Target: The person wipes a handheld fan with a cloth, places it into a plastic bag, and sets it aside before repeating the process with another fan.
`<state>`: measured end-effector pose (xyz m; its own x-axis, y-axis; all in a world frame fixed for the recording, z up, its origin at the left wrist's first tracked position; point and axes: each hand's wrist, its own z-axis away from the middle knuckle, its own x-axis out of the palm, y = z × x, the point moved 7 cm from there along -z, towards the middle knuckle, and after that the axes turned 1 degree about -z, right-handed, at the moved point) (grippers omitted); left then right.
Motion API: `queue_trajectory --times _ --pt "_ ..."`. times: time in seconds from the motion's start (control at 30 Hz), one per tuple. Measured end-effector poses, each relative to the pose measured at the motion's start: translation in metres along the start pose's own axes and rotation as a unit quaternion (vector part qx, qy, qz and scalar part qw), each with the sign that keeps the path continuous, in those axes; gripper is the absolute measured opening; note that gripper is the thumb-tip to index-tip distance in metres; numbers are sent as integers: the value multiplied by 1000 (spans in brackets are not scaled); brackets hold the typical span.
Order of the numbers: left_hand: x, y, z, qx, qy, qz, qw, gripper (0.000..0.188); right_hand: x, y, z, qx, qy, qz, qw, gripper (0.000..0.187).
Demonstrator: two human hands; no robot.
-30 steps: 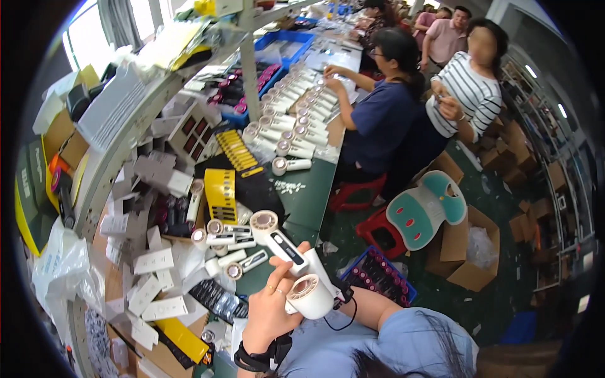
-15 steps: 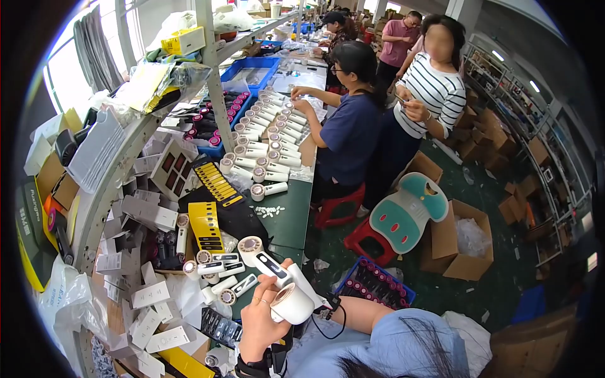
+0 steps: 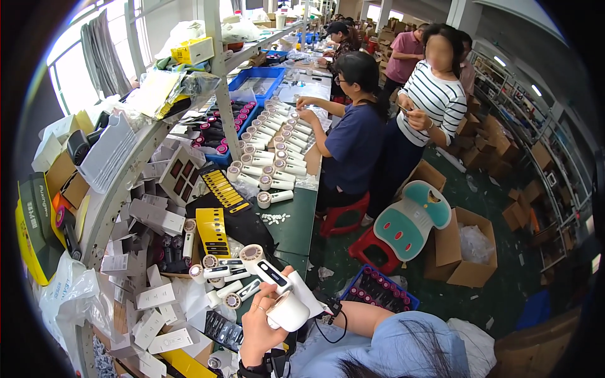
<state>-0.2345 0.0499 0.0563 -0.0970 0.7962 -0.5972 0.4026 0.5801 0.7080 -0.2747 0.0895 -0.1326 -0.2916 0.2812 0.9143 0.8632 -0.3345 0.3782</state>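
Note:
My left hand (image 3: 259, 324), with a ring and a black wristband, is closed round a white hair dryer (image 3: 288, 312) with a short, wide barrel. Just beyond its fingers, a second white hair dryer (image 3: 271, 274) with a dark panel on its handle points away from me; what grips it is partly hidden. My right forearm (image 3: 359, 317) comes in from the right, and the right hand is mostly hidden behind the white handle. A thin black cord (image 3: 340, 327) loops by that wrist. Several similar dryers (image 3: 217, 272) lie in a pile just past my left hand.
White dryers stand in rows on the green bench (image 3: 293, 230), where a seated co-worker (image 3: 356, 126) handles them. Opened cartons (image 3: 157, 296) crowd the left side. Blue crates (image 3: 378, 290) hold dark dryers with pink rings. A red stool (image 3: 375, 249) and a person in stripes stand right.
The view has shifted slightly, so the bench and shelf sit a little lower and further right. My left hand and the dryers by it keep nearly the same pose.

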Motion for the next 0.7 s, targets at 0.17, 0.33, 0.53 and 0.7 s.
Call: queue_trajectory --times 0.17,0.33,0.53,0.7 --pt "-14 -21 20 -74 95 212 970 45 38 6 -6 8 123 137 983 49" --pt "-18 -77 69 -326 182 417 828 43 66 30 -16 120 -43 348 929 49" --pt "-23 -113 118 -410 283 516 697 30 77 69 -21 142 47 524 838 51" --pt "-30 -94 84 -338 252 536 731 34 88 80 -25 204 41 615 761 54"
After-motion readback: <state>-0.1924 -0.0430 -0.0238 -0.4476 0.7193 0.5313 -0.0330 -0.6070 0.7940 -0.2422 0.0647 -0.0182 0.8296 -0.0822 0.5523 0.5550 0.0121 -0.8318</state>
